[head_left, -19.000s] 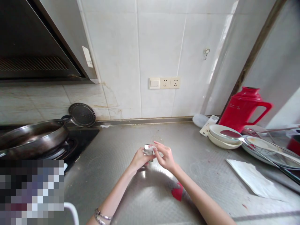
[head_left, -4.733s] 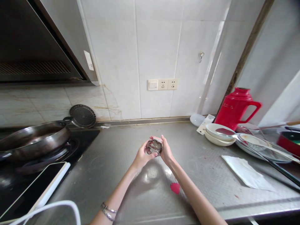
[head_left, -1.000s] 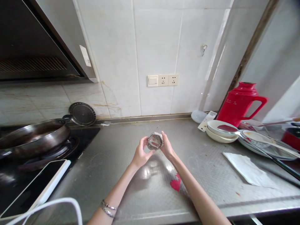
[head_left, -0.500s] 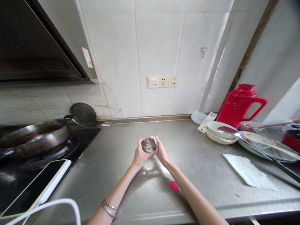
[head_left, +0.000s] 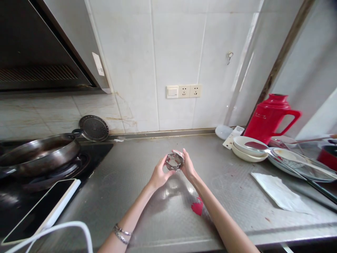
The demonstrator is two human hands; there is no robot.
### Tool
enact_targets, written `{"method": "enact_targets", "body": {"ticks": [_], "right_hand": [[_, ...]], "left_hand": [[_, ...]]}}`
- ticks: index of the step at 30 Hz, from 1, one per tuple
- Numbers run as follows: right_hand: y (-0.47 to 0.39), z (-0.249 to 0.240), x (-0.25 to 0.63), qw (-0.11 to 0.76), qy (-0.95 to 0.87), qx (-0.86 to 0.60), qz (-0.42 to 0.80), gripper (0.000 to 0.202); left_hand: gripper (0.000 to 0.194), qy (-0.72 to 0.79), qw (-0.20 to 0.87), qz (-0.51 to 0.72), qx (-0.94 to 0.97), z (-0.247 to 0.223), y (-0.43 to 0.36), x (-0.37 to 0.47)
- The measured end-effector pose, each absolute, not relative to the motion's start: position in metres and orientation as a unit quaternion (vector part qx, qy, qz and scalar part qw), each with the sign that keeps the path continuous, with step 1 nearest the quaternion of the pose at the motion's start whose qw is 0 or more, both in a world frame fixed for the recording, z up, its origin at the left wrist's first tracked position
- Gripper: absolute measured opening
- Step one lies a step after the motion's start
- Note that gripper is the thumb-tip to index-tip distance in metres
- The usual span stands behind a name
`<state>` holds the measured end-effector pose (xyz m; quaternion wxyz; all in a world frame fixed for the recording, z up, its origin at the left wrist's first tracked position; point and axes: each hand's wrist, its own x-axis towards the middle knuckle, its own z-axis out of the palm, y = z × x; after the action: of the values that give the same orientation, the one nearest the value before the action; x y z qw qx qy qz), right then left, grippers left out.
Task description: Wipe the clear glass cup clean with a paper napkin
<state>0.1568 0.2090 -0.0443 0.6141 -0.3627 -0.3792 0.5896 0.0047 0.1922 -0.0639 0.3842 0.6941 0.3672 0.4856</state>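
Observation:
A small, clear glass cup (head_left: 174,161) with a shiny faceted rim is held between both hands, above the middle of the steel counter. My left hand (head_left: 159,173) grips its left side, with the thumb along the near side. On the right side, my right hand (head_left: 188,166) is curled against the cup, fingers pointing up and away. The fingertips behind the cup are partly hidden. Beside my right forearm is a bright red patch (head_left: 197,206), blurred and partly covered by the arm; I cannot tell what it is.
On the left are a pan (head_left: 42,153) on the stove, a phone (head_left: 39,211) and a white cable (head_left: 79,225). To the right stand a red thermos (head_left: 268,117), stacked bowls (head_left: 249,154), plates with utensils, and a white tissue (head_left: 279,193) on the counter (head_left: 126,154).
Both hands and the glass cup have shifted slightly right. My right fingers have loosened and lifted a little. More of the red patch shows beside my right forearm.

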Motion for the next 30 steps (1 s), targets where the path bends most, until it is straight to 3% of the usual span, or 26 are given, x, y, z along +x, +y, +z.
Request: {"method": "enact_targets", "body": {"ticks": [4, 9, 19, 26, 30], "right_hand": [[0.206, -0.045, 0.155, 0.582, -0.423, -0.350, 0.599, 0.065], [0.206, -0.057, 0.145, 0.588, -0.467, -0.382, 0.539, 0.065], [0.183, -0.059, 0.125, 0.596, -0.508, -0.422, 0.457, 0.046], [0.181, -0.063, 0.142, 0.584, -0.475, -0.430, 0.498, 0.039], [0.186, -0.069, 0.163, 0.563, -0.546, -0.474, 0.401, 0.038]], "left_hand": [[0.085, 0.396, 0.335, 0.486, 0.703, -0.059, 0.191, 0.007], [0.075, 0.412, 0.330, 0.492, 0.692, -0.058, 0.186, 0.011], [0.074, 0.490, 0.124, 0.521, 0.688, -0.068, 0.200, -0.001], [0.074, 0.513, 0.164, 0.534, 0.652, -0.055, 0.199, -0.006], [0.072, 0.508, 0.206, 0.556, 0.625, -0.046, 0.200, -0.011]]}}
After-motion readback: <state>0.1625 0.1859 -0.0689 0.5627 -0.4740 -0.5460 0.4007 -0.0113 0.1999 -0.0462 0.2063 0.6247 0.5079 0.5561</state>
